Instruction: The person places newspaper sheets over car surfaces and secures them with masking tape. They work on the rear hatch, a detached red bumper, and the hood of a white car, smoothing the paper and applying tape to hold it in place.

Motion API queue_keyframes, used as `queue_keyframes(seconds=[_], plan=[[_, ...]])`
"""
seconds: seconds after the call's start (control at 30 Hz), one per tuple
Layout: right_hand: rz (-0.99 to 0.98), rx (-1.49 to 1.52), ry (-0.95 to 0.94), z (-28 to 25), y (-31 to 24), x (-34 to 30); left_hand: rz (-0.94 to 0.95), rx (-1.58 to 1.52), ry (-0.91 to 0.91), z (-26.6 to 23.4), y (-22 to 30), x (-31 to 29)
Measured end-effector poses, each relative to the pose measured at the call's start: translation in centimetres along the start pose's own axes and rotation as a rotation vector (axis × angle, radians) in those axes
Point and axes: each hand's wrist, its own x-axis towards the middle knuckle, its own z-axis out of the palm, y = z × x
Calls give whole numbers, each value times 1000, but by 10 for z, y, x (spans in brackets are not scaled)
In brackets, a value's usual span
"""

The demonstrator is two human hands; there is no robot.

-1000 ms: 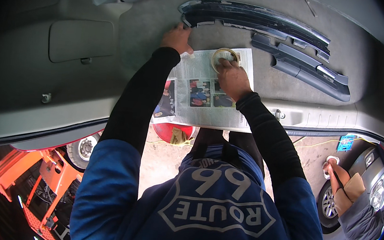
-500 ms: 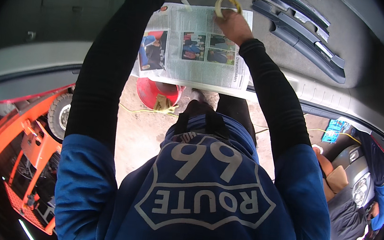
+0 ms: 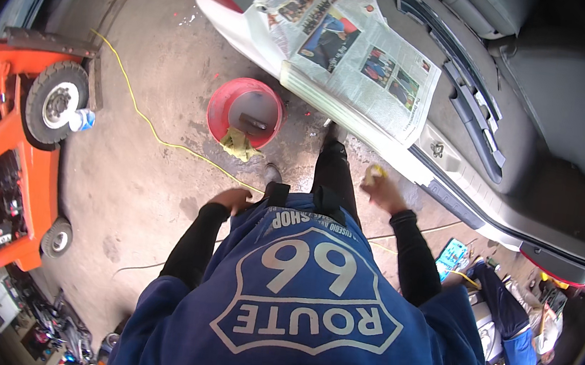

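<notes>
Concrete floor [image 3: 142,188], stained and dusty, fills the workshop around the person, who stands in a blue shirt looking straight down. Nearest in, the left hand [image 3: 232,199] hangs by the hip with fingers loosely curled and nothing in it. The right hand [image 3: 382,190] is lifted a little in front of the body, fingers closed around a small yellowish roll of tape [image 3: 375,173] (it is partly hidden by the fingers, so its shape is hard to make out). Between the two hands the person's dark trouser leg runs down to a shoe on the floor.

A little farther off stands a red bucket [image 3: 245,112] with a yellow rag over its rim, and a yellow cord [image 3: 144,118] trails across the floor past it. Beyond that lies the pale car panel [image 3: 450,172], with a sheet of newspaper [image 3: 353,50] already spread over its upper part beside dark trim strips [image 3: 469,94]. Judging from this, the masking is partly done: the paper is in place, while the lower stretch of panel is bare. Both hands are well apart from the panel. An orange vehicle [image 3: 6,124] stands at the far left.
</notes>
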Motion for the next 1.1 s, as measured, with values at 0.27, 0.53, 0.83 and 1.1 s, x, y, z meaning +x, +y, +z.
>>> queue_keyframes(seconds=[0.27, 0.53, 0.83, 1.1], plan=[[-11, -211, -93, 85, -47, -37, -291, -1422, 424, 193, -150, -23], [70, 137, 78, 50, -62, -46, -374, -1479, 612, 217, -182, -12], [6, 94, -118, 145, 52, -77, -34, -973, 511, 208, -165, 26], [175, 114, -2, 166, 55, -114, -119, -891, 459, 223, -206, 27]])
